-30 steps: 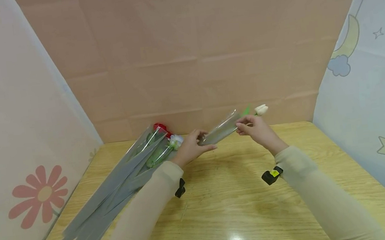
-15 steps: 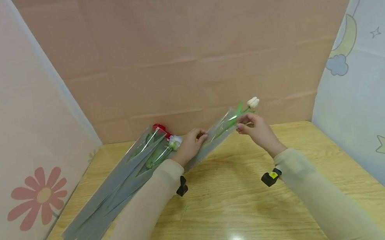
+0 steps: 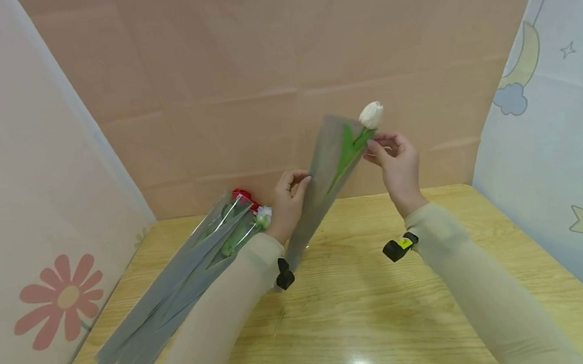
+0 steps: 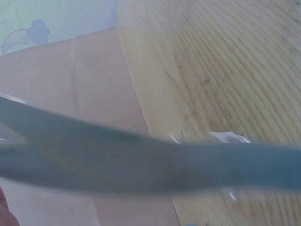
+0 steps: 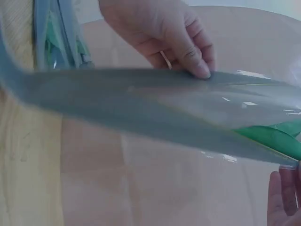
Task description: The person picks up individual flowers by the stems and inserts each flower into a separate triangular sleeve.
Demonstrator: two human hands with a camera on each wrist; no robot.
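A white tulip (image 3: 371, 115) with green leaves stands in a long grey, clear-fronted flower sleeve (image 3: 319, 188), its bloom above the top edge. The sleeve is tilted, top to the right, in front of the back wall. My left hand (image 3: 288, 203) pinches its left edge between thumb and fingers, as the right wrist view also shows. With thumb and fingers my right hand (image 3: 400, 164) pinches the top right edge, just below the bloom. Blurred, the sleeve (image 4: 117, 157) crosses the left wrist view. Green leaves (image 5: 273, 136) show through the clear front in the right wrist view.
Several grey sleeves (image 3: 175, 289) lie overlapped on the left of the wooden table (image 3: 369, 316). A red flower (image 3: 244, 196) and a white flower (image 3: 263, 216) show at their far ends. Fabric walls stand at the back and both sides.
The tulip and its sleeve have risen and turned more upright, clear front coming into fuller view. The bloom moved up and slightly left. Both hands rose with it, still at the sleeve's edges.
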